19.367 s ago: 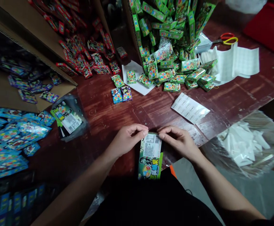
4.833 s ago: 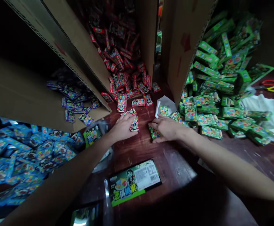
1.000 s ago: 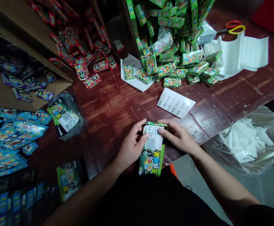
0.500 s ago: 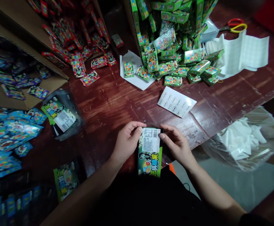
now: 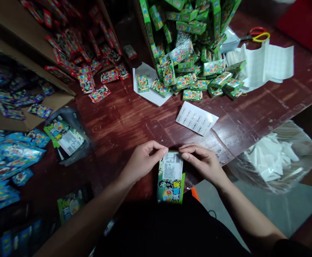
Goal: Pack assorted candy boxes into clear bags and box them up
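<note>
Since half a second ago both hands have been sliding up to the top edge of the green pouch (image 5: 170,178), and the pouch is now sitting slightly lower in the frame.

I am seeing the left hand (image 5: 142,160) with its fingers curled together, thumb and forefinger pinching the pouch's upper left corner. The right hand (image 5: 202,162) is doing the same at the upper right corner. The pouch is lying lower centre, at the near edge of the dark red table (image 5: 124,121), with its white barcode label facing up and its lower end hanging just past the edge toward the body.

I am judging the pouch as light, thin and floppy, with a glossy film that is likely slippery. It should crease rather than break, so gripping at the two top corners or along the side seams looks safest; the label gives the fingers a less slick surface.

A sticker sheet (image 5: 196,118) is lying near the right hand, up and to its right. Green candy boxes (image 5: 193,71) are spilling across the upper centre, red packets (image 5: 91,71) across the upper left, and blue packets (image 5: 8,157) are piling at the left edge. Scissors (image 5: 256,35) are resting at the upper right.
</note>
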